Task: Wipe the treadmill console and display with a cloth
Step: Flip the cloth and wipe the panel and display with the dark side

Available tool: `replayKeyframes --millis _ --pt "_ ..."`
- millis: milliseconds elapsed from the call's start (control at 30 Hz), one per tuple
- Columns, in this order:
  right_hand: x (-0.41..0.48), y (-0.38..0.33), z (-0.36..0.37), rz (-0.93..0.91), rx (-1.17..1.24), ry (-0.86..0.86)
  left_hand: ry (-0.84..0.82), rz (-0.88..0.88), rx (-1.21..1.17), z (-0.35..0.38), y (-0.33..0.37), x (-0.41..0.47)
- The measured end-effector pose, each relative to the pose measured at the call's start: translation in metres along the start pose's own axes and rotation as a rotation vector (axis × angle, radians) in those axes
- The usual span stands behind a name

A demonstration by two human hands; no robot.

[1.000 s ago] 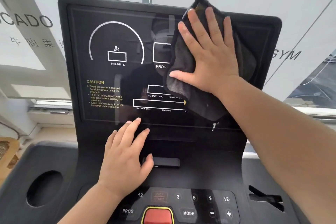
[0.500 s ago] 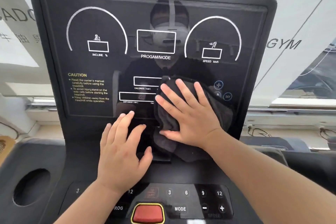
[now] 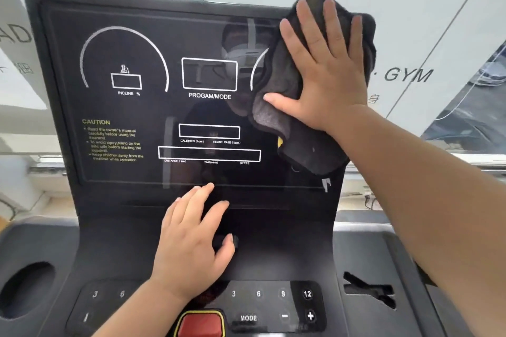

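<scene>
Right hand (image 3: 325,74), fingers spread flat, presses dark cloth (image 3: 306,142) onto display (image 3: 131,44) upper right; left hand (image 3: 191,241), fingers apart, braces console (image 3: 287,241).

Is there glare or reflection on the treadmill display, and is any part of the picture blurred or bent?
Head view: the glossy display mirrors the person's silhouette near its centre; the CAUTION text looks slightly soft; wide-angle bending curves the console edges; bright backlight behind, no harsh shadows.

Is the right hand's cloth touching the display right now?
Touching. Head view: right hand presses the cloth flat against the display, upper right corner.
</scene>
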State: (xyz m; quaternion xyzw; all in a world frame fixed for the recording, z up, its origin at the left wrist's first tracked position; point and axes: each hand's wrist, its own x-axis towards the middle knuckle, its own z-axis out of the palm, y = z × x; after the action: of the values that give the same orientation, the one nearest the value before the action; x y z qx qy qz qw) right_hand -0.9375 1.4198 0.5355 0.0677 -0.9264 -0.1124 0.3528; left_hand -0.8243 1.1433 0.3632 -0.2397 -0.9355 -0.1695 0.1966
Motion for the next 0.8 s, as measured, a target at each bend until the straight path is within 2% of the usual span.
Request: replayKeyframes --millis 133,367,600,667,800 --pt "-0.025 -0.026 0.009 0.072 0.007 -0.034 -0.058 -0.017 0.022 0.010 0.003 -0.009" --pt "-0.125 -0.055 0.045 -0.147 0.024 -0.068 -0.075 -0.051 0.058 0.016 0.010 -0.009" --pt "-0.165 -0.022 0.052 -0.290 -0.048 -0.102 -0.074 -0.128 0.044 0.014 0.024 0.001" --pt "-0.147 -0.009 0.047 -0.269 -0.045 -0.060 -0.092 -0.122 0.048 0.011 0.021 0.001" --pt "-0.073 0.013 0.021 -0.047 0.001 -0.003 -0.100 -0.103 0.049 0.008 0.014 -0.001"
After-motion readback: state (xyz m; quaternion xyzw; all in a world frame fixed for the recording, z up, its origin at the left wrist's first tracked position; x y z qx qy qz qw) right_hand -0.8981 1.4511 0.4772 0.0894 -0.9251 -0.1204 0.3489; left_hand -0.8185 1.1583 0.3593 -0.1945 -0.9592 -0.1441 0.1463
